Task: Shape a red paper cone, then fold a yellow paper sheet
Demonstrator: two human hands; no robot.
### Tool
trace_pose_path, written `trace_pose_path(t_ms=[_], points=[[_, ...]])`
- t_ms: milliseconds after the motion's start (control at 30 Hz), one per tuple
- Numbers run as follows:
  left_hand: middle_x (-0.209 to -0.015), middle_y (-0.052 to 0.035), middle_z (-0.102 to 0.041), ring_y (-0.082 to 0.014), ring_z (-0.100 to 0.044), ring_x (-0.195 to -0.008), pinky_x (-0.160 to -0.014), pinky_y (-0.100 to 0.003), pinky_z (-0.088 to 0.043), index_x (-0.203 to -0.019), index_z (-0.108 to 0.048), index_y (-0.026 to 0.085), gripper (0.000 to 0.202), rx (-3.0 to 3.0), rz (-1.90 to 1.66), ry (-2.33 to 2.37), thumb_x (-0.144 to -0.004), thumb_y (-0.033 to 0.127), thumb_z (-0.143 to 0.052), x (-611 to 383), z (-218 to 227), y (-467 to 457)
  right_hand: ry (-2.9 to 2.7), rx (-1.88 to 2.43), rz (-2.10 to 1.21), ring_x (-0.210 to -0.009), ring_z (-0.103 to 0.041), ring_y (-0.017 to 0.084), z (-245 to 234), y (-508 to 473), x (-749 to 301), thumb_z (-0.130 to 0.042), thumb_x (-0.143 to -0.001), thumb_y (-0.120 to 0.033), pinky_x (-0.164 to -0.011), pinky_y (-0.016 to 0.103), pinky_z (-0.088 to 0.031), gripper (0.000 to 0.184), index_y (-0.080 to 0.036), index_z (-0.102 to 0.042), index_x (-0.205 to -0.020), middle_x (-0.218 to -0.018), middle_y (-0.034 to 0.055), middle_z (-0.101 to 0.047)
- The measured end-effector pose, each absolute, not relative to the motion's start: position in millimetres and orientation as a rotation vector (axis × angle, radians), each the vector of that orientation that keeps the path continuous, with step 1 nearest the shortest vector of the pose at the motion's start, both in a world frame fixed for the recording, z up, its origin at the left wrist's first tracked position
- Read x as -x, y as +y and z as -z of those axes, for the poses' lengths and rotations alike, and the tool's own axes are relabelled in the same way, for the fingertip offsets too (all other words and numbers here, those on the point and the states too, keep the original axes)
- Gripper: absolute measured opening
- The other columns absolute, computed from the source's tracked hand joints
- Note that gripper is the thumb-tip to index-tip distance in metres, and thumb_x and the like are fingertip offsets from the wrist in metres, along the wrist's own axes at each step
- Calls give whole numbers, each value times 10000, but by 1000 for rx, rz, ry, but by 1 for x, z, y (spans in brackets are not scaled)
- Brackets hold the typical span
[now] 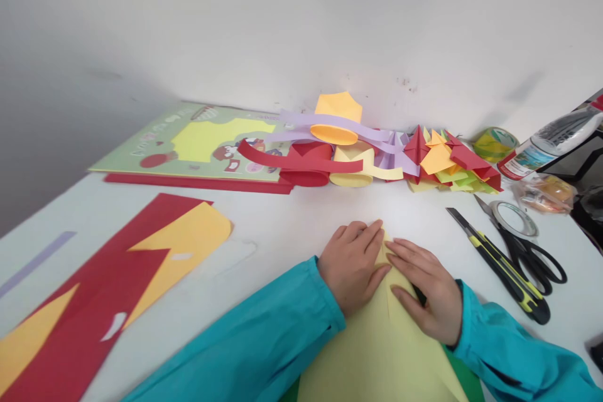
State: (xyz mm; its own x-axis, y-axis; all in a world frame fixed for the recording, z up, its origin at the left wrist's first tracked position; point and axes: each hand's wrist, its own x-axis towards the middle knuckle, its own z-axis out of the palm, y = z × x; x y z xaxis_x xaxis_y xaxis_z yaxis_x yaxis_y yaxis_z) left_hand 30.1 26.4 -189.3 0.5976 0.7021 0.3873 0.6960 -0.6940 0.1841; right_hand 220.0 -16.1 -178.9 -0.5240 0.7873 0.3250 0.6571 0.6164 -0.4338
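A pale yellow sheet of paper (372, 352) with a folded, pointed top lies in front of me. My left hand (353, 267) presses on the left side of that folded tip, fingers laid over the paper and thumb at the crease. From the right, my right hand (428, 289) rests on the opposite edge, its fingers stretched out flat and the thumb apart. The fingertips of both hands nearly meet at the tip. Green paper (461, 377) shows from under the yellow sheet. A small dark thing beneath my right palm is mostly hidden.
Right of my hands lie a utility knife (499, 267), black scissors (532, 257) and a tape roll (513, 218). Paper rings with strips (308, 163) and folded paper shapes (438, 157) line the wall near a bottle (546, 144). Red paper (117, 270) with orange pieces lies left.
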Motion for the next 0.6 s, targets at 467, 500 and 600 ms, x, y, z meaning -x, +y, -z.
trace_pose_path(t_ms=[467, 500, 600], points=[[-1291, -144, -532, -296, -470, -1018, -826, -449, -431, -1183, -550, 84, 461, -2774, -639, 1182, -840, 383, -479, -28, 186, 29, -2447, 1171, -324, -1305, -380, 282, 175, -16, -218, -514, -848, -198, -1002, 482, -442, 477, -156, -462, -1321, -1378, 99, -481], [-1292, -143, -531, -296, -470, -1018, -825, -450, -432, -1183, -550, 85, 461, -2774, -635, 1180, -838, 383, -479, -27, 186, 29, -2449, 1173, -324, -1305, -381, 282, 174, -16, -218, -513, -848, -199, -1002, 482, -441, 474, -155, -466, -1317, -1377, 100, -482], [-1295, -143, -528, -298, -471, -1020, -823, -451, -435, -1183, -552, 84, 460, -2777, -625, 1179, -842, 382, -470, -27, 186, 29, -2455, 1183, -323, -1306, -378, 281, 174, -16, -217, -514, -844, -202, -1006, 478, -437, 479, -152, -465, -1317, -1379, 100, -479]])
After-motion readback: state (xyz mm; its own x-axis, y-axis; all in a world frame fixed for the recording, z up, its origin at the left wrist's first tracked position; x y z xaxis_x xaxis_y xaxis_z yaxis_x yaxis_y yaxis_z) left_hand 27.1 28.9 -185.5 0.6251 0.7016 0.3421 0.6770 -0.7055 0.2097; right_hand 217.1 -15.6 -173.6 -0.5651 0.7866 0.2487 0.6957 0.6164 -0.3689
